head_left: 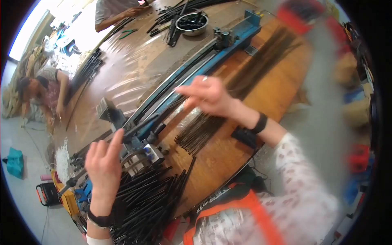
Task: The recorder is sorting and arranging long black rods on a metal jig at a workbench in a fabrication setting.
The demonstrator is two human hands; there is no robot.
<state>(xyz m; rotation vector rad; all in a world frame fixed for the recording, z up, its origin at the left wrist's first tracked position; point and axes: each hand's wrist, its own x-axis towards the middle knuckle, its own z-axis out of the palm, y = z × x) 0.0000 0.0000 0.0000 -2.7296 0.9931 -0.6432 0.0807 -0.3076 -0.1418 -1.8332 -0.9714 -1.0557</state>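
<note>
My right hand (208, 97) is raised over the middle of the bench, thumb and fingers closed around the upper end of a thin dark coil spring (176, 104). The spring slants down left in line with a black rod (141, 125) at the blue bench fixture (196, 69). My left hand (104, 163) is near the fixture's lower end, thumb raised and fingers loosely bent, with nothing visible in it. Beside it stands a metal clamp block (154, 153). Under my right hand lies a row of coil springs (200, 132); a pile of black rods (143, 196) is nearest me.
More long springs (265, 61) lie along the wooden board (281, 90). Beyond the fixture are a metal bowl (192, 32) of black parts and green-handled pliers (128, 34). One person (45, 90) works at the left, another person's arm (118, 18) at the far side.
</note>
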